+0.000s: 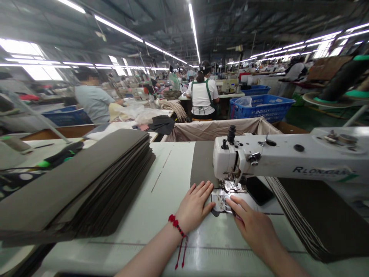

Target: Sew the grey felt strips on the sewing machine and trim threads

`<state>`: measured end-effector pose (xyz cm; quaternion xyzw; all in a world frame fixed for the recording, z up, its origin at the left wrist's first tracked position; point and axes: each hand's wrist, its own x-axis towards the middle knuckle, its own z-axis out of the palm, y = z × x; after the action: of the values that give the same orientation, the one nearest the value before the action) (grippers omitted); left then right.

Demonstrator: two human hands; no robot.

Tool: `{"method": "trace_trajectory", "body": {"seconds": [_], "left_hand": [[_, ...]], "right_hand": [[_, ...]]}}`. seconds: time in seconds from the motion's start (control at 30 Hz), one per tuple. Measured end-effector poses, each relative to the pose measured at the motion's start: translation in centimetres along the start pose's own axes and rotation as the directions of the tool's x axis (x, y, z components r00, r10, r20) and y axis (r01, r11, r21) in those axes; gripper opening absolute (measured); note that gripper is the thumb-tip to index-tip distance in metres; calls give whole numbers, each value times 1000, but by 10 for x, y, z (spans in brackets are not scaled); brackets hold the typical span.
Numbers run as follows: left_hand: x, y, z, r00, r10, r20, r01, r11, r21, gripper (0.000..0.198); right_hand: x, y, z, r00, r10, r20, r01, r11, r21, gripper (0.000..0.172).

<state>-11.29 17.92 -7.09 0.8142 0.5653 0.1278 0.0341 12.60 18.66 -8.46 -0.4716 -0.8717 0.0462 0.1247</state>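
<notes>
My left hand [196, 206] lies flat with fingers stretched out, its fingertips on the near edge of a dark grey-brown fabric panel [203, 161]. That panel runs back along the left of the sewing machine head [227, 157]. My right hand [252, 223] is at the metal needle plate [221, 202], index fingertip touching it just in front of the presser foot [235, 187]. Its other fingers are curled under; a small sliver shows beneath them, too hidden to name. A red and black cord bracelet [177, 225] is on my left wrist.
A tall stack of grey-brown panels [86, 173] lies left; another stack [325, 215] lies right, under the machine arm. A black phone [259, 190] rests behind my right hand. Beyond the table are a cloth-lined bin [196, 130], blue crates [259, 107] and seated people [203, 94].
</notes>
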Motion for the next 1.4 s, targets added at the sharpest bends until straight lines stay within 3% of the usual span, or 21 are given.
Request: {"method": "trace_trajectory", "body": {"seconds": [0.7,1.03,1.17,1.3,1.4], "left_hand": [[2,-1,-1,1000,11,13,-11,1000,-14,56],[0,-3,9,1000,4,-4,-4,1000,19,56],[1,0,4,1000,-4,-11,5,999,45,56],[6,3,-9,996,-83,-29,85,992,97,39],[-2,3,-17,976,-209,-65,217,963,161,40]], "right_hand": [[-1,-2,-2,1000,3,0,-3,1000,7,55],[-1,-1,-1,1000,28,13,-28,999,46,51],[-2,-3,-4,998,49,25,-51,996,73,49],[-1,-7,-11,997,72,24,-74,993,96,47],[-5,-9,-24,998,58,28,-61,991,117,40]]}}
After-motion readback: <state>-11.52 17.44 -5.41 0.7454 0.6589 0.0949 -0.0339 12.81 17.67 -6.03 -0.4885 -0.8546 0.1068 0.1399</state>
